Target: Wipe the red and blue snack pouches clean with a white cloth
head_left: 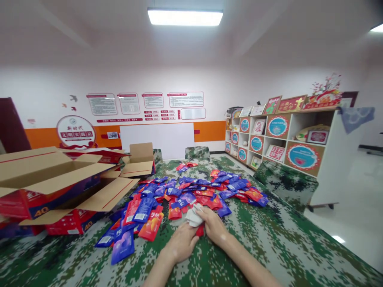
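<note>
My right hand (213,224) is closed on a crumpled white cloth (194,215), with the fingers pressing over it. Right beside it, my left hand (183,241) has its fingertips partly hidden by the cloth. A red packet (200,230) shows between the two hands, and my left hand appears to grip it; most of it is covered. Just beyond lies a wide heap of red and blue packets (186,200) on the camouflage-pattern tablecloth (209,261). Nearest to my left hand among the loose ones is a red packet with orange print (151,225).
Open cardboard boxes (56,199) crowd the left side, their flaps reaching over the table. A smaller open box (138,167) stands behind them. Chairs with camouflage covers (284,181) stand at the right and far edges. White shelving (324,159) lines the right side.
</note>
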Available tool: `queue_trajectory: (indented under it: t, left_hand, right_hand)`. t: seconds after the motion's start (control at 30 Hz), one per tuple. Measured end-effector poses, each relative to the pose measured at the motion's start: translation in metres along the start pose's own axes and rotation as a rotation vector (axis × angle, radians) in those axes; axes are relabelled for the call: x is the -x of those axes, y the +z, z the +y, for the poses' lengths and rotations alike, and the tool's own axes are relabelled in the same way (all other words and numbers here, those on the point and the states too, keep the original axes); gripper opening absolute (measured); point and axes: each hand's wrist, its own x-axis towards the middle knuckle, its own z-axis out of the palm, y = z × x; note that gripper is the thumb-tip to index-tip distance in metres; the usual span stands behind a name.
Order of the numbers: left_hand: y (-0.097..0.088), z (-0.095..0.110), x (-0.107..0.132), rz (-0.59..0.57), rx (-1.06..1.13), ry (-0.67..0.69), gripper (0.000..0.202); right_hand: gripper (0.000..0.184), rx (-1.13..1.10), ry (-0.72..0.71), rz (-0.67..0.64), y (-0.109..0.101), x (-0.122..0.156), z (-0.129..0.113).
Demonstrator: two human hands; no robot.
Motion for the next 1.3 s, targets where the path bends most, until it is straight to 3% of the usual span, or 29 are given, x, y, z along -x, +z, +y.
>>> queue_trajectory:
  t: [0.13,0.23,0.4,0.57,0.7,0.9,1.1,1.2,1.3]
  left_hand:
    - [0.000,0.001,0.002,-0.005,0.010,-0.031,0.048]
    - [-0.001,0.001,0.002,0.002,0.014,-0.023,0.045]
    - [-0.001,-0.002,0.000,0.003,0.014,-0.033,0.038]
    - [0.001,-0.008,0.000,-0.008,0.035,-0.008,0.055]
    - [0.003,-0.010,0.000,-0.013,0.030,-0.015,0.055]
    - [0.000,-0.003,0.001,0.016,-0.008,-0.016,0.047]
    - [-0.004,0.002,0.005,0.058,-0.023,-0.023,0.034]
    - [-0.005,0.001,0.004,0.082,0.002,-0.003,0.035]
    - [-0.004,-0.001,0.003,0.074,0.014,-0.009,0.034]
  right_hand:
    - [0.056,0.019,-0.014,-0.184,-0.014,0.000,-0.028]
    - [0.058,0.033,-0.038,-0.270,-0.019,-0.002,-0.031]
    - [0.054,0.068,-0.050,-0.329,0.002,-0.015,0.003]
    - [0.042,0.109,0.104,-0.271,0.030,-0.038,0.037]
    - [0.042,0.034,0.181,-0.298,0.034,-0.054,0.047]
    - [0.043,-0.061,0.105,-0.273,0.008,-0.057,0.021]
    - [0.063,-0.003,-0.010,-0.271,-0.012,-0.010,-0.023]
    - [0.070,0.015,-0.018,-0.281,-0.007,0.002,-0.023]
    - [0.062,0.041,-0.019,-0.303,0.001,-0.011,-0.007]
